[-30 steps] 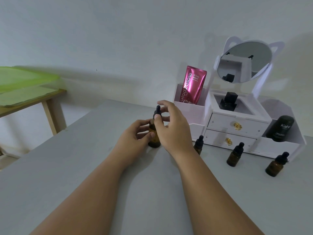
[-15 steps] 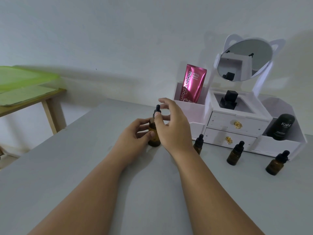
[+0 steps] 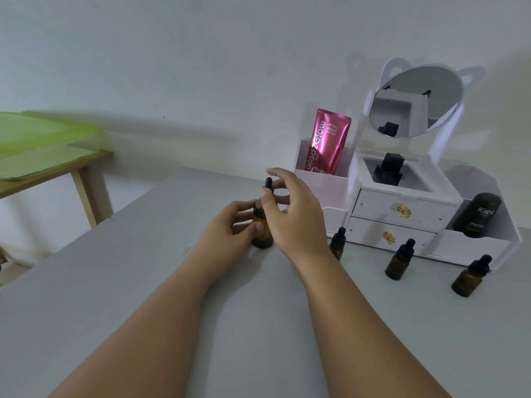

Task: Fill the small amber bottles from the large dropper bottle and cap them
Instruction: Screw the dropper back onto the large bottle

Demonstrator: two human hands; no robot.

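The large amber dropper bottle [image 3: 263, 231] stands on the grey table [image 3: 143, 282]. My left hand [image 3: 227, 231] wraps its body from the left. My right hand [image 3: 293, 214] pinches its black dropper cap [image 3: 268, 186] between thumb and fingers; the cap's rubber bulb pokes out above my thumb. Three small amber bottles with black dropper caps stand to the right: one [image 3: 336, 247] partly behind my right wrist, a second [image 3: 399, 261] in front of the drawers, a third [image 3: 469, 278] farthest right.
A white vanity organiser [image 3: 402, 208] with two drawers and a round mirror [image 3: 416, 101] stands at the back right. It holds a pink pouch [image 3: 327, 142], a black square bottle [image 3: 388, 169] and a black tube [image 3: 478, 215]. A wooden side table with a green mat [image 3: 37, 147] is at left.
My right fingers have shifted slightly around the dropper cap; the bottle and my left hand stay in place.
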